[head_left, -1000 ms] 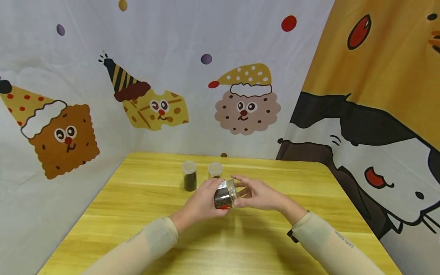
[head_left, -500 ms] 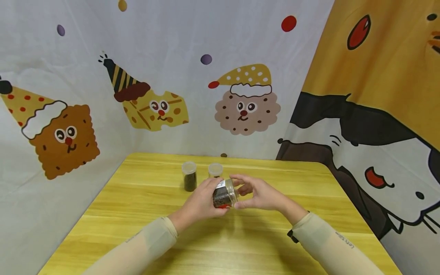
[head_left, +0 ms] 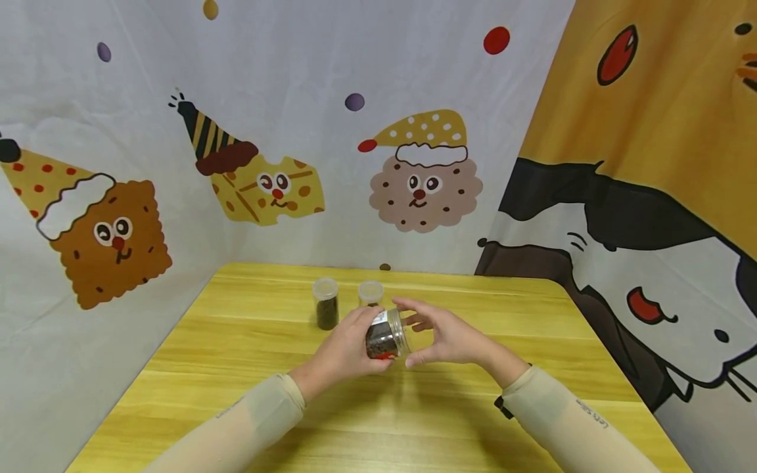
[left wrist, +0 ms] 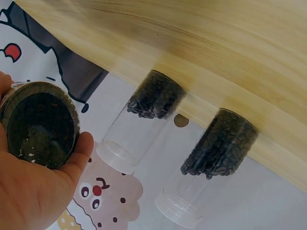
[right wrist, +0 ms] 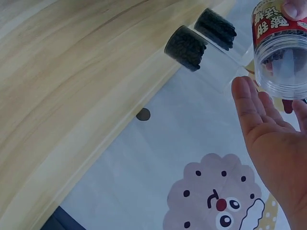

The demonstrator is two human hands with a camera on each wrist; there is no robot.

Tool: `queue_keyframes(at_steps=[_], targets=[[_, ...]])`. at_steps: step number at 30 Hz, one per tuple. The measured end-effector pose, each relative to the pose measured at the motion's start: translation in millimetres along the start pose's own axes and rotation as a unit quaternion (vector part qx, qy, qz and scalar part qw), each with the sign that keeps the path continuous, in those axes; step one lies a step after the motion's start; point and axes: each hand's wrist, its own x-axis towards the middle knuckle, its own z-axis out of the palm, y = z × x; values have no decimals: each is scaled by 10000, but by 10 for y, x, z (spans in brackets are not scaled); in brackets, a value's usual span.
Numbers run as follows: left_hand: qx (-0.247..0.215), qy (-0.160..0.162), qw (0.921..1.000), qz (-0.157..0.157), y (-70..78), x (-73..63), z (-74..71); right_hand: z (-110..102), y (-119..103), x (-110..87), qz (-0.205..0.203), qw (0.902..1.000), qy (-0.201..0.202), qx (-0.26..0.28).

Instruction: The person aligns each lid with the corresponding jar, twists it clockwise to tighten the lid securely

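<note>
My left hand [head_left: 345,345] grips a clear jar [head_left: 380,338] of dark contents, tilted on its side with its mouth end toward the right. A red and white label [right wrist: 273,21] with large characters shows in the right wrist view. From the left wrist, the jar's round base [left wrist: 41,129] is visible with fingers around it. My right hand [head_left: 452,338] stands beside the mouth end, fingers and thumb spread apart around it. Beneath the clear, ridged rim [right wrist: 283,72], its palm and fingers [right wrist: 248,103] show nothing held.
Two clear cylindrical containers stand behind my hands on the wooden table [head_left: 236,368]. The left container [head_left: 326,309] and the right container [head_left: 370,291] both hold dark, seed-like pieces under translucent lids. A printed cloth [head_left: 296,66] hangs behind the table.
My right thumb and fingers have spread wider and drawn off the jar's rim. The jar has tilted slightly in my left hand, with its mouth end turned a little downward.
</note>
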Motion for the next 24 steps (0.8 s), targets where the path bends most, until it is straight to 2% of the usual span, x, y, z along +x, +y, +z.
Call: queue_keyframes(at_steps=[5,12,24], targets=[[-42,-19,10000,-6,-1,0,1,13,-11,10,3,10000,35,-28],[-69,-30,10000,-10,5,-6,2,34,5,6,346,9991,-2,244],[137,85,9998,99,-24,-5,19,44,4,15,263,9995,-47,176]])
